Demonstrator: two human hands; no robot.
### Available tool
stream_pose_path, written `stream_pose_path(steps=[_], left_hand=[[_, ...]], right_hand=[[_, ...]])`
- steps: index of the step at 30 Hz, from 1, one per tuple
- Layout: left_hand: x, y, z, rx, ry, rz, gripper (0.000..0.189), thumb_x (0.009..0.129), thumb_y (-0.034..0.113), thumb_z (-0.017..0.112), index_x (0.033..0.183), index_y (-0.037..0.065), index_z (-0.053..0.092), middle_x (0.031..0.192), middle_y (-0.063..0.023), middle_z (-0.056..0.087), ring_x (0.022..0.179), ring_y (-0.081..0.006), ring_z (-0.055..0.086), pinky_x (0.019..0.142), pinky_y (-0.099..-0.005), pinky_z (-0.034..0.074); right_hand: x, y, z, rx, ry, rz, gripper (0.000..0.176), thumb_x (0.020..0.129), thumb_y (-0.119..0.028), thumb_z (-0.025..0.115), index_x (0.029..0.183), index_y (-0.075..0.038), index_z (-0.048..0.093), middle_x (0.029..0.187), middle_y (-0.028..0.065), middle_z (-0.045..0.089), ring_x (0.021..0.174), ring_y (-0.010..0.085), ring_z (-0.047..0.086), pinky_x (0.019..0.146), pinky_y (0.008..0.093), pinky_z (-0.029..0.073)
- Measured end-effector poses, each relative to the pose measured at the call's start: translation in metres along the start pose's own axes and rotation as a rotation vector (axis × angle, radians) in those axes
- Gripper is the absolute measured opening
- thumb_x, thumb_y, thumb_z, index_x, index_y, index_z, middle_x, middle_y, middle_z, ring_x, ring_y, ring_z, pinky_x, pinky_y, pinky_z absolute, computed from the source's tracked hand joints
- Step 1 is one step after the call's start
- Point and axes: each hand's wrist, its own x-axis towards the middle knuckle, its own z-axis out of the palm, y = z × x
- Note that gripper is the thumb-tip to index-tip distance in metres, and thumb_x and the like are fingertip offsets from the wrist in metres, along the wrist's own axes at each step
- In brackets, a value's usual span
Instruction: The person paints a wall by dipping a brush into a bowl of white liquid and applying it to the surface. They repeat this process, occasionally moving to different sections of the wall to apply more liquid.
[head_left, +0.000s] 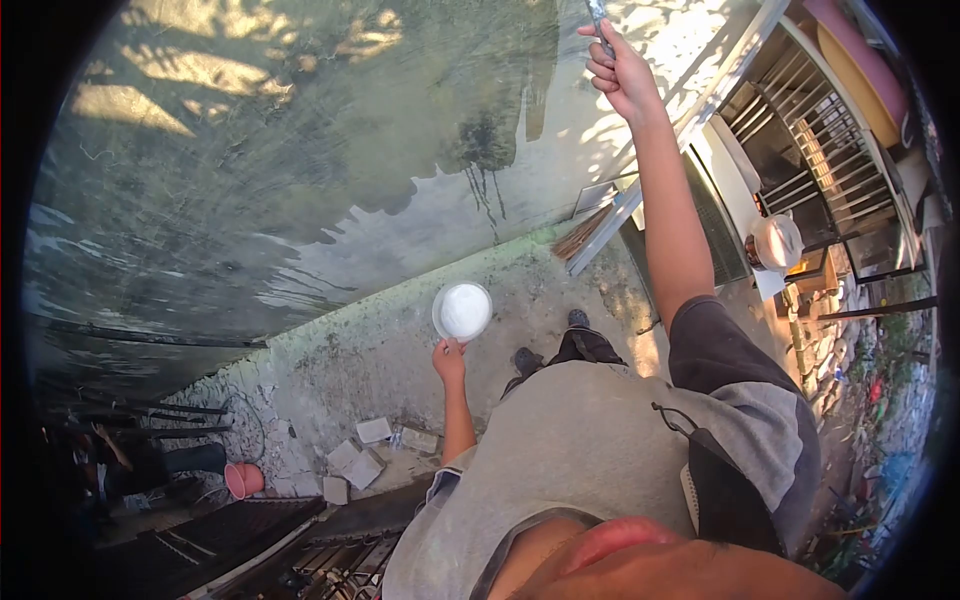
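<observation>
My left hand (pixel 450 361) grips the near rim of a round, pale bowl (pixel 465 311) with white material in it, held out low over the concrete floor. High at the top, my right hand (pixel 622 72) is closed around the handle of a tool (pixel 598 18), whose upper part is cut off by the frame edge. The tool is close to the wall (pixel 400 110), which has dark, damp-looking patches and a paler lower band.
Loose blocks (pixel 355 464) lie on the floor at lower left, near a pink bucket (pixel 244 480). Another person is partly visible at far left. A broom (pixel 582 235), a metal rack (pixel 820 150) and a pot (pixel 777 243) are to the right.
</observation>
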Motion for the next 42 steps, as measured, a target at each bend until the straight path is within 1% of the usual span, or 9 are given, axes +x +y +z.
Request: stream_pose_path(steps=[6,12,14,20,24,29,33,38,42], left_hand=[[-0.006,0.005,0.003,0.016,0.018,0.032,0.02,0.093,0.011,0.056,0.084,-0.006,0.062,0.077,-0.0088,0.064,0.066,-0.0146,0.064,0.061,-0.0257,0.054],[-0.014,0.005,-0.007,0.014,-0.015,0.005,0.02,0.094,0.011,0.055,0.087,-0.006,0.062,0.079,-0.0091,0.065,0.068,-0.0149,0.065,0.062,-0.0254,0.054],[-0.014,0.007,-0.01,0.053,0.018,-0.019,0.02,0.094,0.011,0.055,0.087,-0.006,0.062,0.079,-0.0096,0.066,0.068,-0.0153,0.065,0.063,-0.0257,0.054],[-0.012,-0.001,-0.02,0.008,0.01,0.006,0.02,0.094,0.011,0.055,0.087,-0.006,0.062,0.08,-0.01,0.066,0.069,-0.016,0.066,0.064,-0.0266,0.055],[-0.016,0.008,-0.021,0.02,0.045,-0.048,0.019,0.094,0.011,0.055,0.087,-0.006,0.062,0.081,-0.0095,0.065,0.072,-0.0166,0.066,0.064,-0.0268,0.055],[-0.015,-0.006,-0.027,0.021,0.056,-0.015,0.018,0.094,0.009,0.054,0.089,-0.006,0.062,0.085,-0.0114,0.067,0.075,-0.0186,0.068,0.066,-0.0271,0.056],[-0.014,-0.008,-0.028,0.027,0.027,-0.032,0.019,0.094,0.01,0.053,0.091,-0.007,0.062,0.088,-0.0125,0.067,0.076,-0.0194,0.068,0.067,-0.0274,0.056],[-0.008,0.003,-0.017,0.045,0.048,-0.018,0.021,0.095,0.01,0.051,0.092,-0.008,0.063,0.088,-0.0126,0.067,0.077,-0.0195,0.068,0.07,-0.0288,0.057],[-0.009,0.018,-0.002,-0.005,0.087,-0.034,0.021,0.096,0.01,0.051,0.093,-0.008,0.063,0.088,-0.0123,0.067,0.078,-0.0195,0.068,0.072,-0.0291,0.057]], right_hand=[[-0.03,0.186,-0.084,-0.058,0.22,0.412,0.037,0.1,-0.044,0.047,0.106,-0.008,0.057,0.056,-0.0081,0.021,0.043,0.004,0.018,0.038,0.0215,0.014],[-0.118,0.344,-0.152,-0.005,0.46,0.987,0.031,0.1,-0.034,0.043,0.096,-0.005,0.055,0.055,-0.0063,0.024,0.042,0.0074,0.022,0.038,0.0253,0.017],[-0.135,0.375,-0.161,0.037,0.493,0.994,0.031,0.099,-0.034,0.043,0.095,-0.005,0.054,0.055,-0.0061,0.024,0.042,0.0077,0.022,0.038,0.0256,0.017],[-0.079,0.353,-0.12,0.067,0.476,0.842,0.03,0.099,-0.032,0.044,0.096,-0.004,0.053,0.055,-0.0061,0.024,0.042,0.008,0.021,0.038,0.025,0.017],[-0.015,0.261,-0.063,0.17,0.381,0.615,0.027,0.102,-0.028,0.042,0.098,-0.002,0.051,0.055,-0.0062,0.025,0.042,0.0063,0.021,0.037,0.0237,0.016],[-0.039,0.115,0.005,0.211,0.184,0.298,0.031,0.103,-0.031,0.045,0.106,-0.001,0.053,0.057,-0.006,0.024,0.045,0.0039,0.02,0.038,0.0208,0.016],[-0.049,0.052,0.019,0.121,0.021,0.063,0.034,0.103,-0.033,0.047,0.113,-0.002,0.055,0.063,-0.006,0.03,0.049,0.0027,0.023,0.041,0.02,0.019],[-0.026,0.062,0.001,0.152,-0.008,0.041,0.036,0.103,-0.034,0.047,0.119,-0.002,0.055,0.066,-0.0057,0.032,0.053,0.0024,0.026,0.042,0.018,0.021],[-0.005,0.154,-0.049,0.162,0.035,0.224,0.039,0.102,-0.038,0.047,0.121,-0.004,0.054,0.065,-0.0067,0.029,0.051,0.0024,0.025,0.042,0.0178,0.02]])
